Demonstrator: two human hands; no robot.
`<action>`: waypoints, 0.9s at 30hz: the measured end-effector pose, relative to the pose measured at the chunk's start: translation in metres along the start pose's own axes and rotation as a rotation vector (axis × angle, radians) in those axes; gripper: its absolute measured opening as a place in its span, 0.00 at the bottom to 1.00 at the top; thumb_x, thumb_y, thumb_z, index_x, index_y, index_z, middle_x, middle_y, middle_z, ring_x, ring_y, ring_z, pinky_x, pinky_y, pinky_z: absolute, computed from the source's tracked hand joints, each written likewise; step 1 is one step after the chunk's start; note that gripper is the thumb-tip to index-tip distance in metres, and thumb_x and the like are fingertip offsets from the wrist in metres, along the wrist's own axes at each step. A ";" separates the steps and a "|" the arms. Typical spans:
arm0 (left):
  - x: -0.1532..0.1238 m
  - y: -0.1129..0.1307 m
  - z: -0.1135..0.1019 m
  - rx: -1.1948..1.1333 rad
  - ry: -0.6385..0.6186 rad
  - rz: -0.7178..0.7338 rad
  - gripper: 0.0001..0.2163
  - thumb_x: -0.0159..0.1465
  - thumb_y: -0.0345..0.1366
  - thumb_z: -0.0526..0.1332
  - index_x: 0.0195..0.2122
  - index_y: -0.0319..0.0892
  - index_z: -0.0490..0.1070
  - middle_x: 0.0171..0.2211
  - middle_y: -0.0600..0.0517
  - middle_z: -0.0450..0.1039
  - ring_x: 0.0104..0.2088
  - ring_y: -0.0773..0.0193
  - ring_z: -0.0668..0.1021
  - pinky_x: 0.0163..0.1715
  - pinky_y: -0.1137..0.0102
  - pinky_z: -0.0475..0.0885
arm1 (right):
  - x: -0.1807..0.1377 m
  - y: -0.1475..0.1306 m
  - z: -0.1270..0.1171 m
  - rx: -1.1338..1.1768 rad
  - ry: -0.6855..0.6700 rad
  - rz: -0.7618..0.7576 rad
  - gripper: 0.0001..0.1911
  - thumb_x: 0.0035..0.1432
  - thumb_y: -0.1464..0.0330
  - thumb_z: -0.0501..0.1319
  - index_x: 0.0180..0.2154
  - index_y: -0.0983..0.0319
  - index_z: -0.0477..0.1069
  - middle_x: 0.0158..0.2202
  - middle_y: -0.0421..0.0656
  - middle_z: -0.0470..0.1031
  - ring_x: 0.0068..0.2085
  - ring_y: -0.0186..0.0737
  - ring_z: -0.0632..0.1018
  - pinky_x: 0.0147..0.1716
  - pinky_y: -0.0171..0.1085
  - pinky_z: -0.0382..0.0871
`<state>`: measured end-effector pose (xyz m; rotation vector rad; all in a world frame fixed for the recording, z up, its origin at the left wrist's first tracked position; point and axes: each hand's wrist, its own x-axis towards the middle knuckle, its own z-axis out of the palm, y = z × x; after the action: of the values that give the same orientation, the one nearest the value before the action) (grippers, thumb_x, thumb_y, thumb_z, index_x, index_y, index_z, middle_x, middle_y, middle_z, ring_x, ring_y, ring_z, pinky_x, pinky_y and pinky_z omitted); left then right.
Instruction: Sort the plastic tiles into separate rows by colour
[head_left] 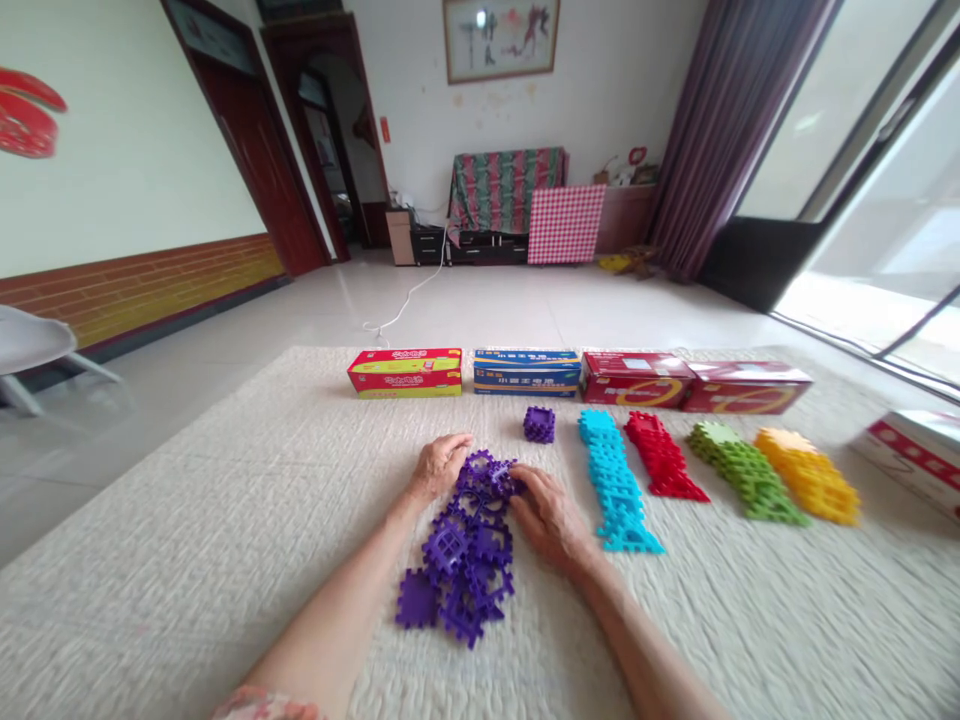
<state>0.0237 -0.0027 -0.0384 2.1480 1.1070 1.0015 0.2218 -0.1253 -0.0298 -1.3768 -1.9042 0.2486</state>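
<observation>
A loose heap of purple plastic interlocking tiles point(466, 555) with toothed edges lies on the mat between my hands. Some tiles are solid, others have window-like cutouts. My left hand point(441, 468) rests at the heap's upper left, its fingers stretched toward the right. At the upper right, the fingertips of my right hand point(549, 508) touch a purple tile point(501, 477); thumb and fingers are spread apart. Beyond my hands stands a small neat stack of purple tiles point(539, 424). To the right, a leaning row of light-blue tiles point(613, 480) lies beside my right hand.
Further right are rows of red tiles point(660, 455), green tiles point(746, 470) and yellow tiles point(806, 475). A red-yellow box point(406, 374), a blue box point(526, 374) and dark red boxes point(637, 380) line the back of the beige mat point(225, 480). Another box point(915, 455) stands far right.
</observation>
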 end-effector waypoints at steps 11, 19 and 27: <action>0.004 0.000 -0.001 -0.038 0.027 -0.024 0.12 0.59 0.35 0.57 0.42 0.43 0.76 0.39 0.49 0.79 0.41 0.61 0.79 0.47 0.67 0.72 | 0.000 0.006 -0.001 -0.048 0.270 0.277 0.16 0.64 0.63 0.47 0.45 0.60 0.70 0.29 0.43 0.77 0.29 0.39 0.78 0.30 0.34 0.70; 0.004 0.000 -0.001 -0.039 0.033 -0.025 0.12 0.58 0.35 0.57 0.41 0.43 0.76 0.39 0.49 0.79 0.41 0.61 0.79 0.46 0.67 0.72 | 0.000 0.010 0.005 -0.116 0.302 0.247 0.25 0.54 0.71 0.54 0.55 0.62 0.61 0.51 0.53 0.68 0.52 0.49 0.71 0.49 0.49 0.68; 0.004 -0.003 0.001 -0.071 0.041 -0.022 0.12 0.59 0.35 0.56 0.41 0.42 0.76 0.39 0.49 0.79 0.41 0.61 0.79 0.45 0.68 0.72 | 0.001 0.006 0.001 -0.145 0.088 0.112 0.28 0.52 0.71 0.56 0.56 0.62 0.59 0.55 0.52 0.66 0.58 0.52 0.64 0.57 0.54 0.60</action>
<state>0.0250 0.0022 -0.0400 2.0632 1.0952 1.0639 0.2252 -0.1216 -0.0337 -1.5673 -1.8046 0.1032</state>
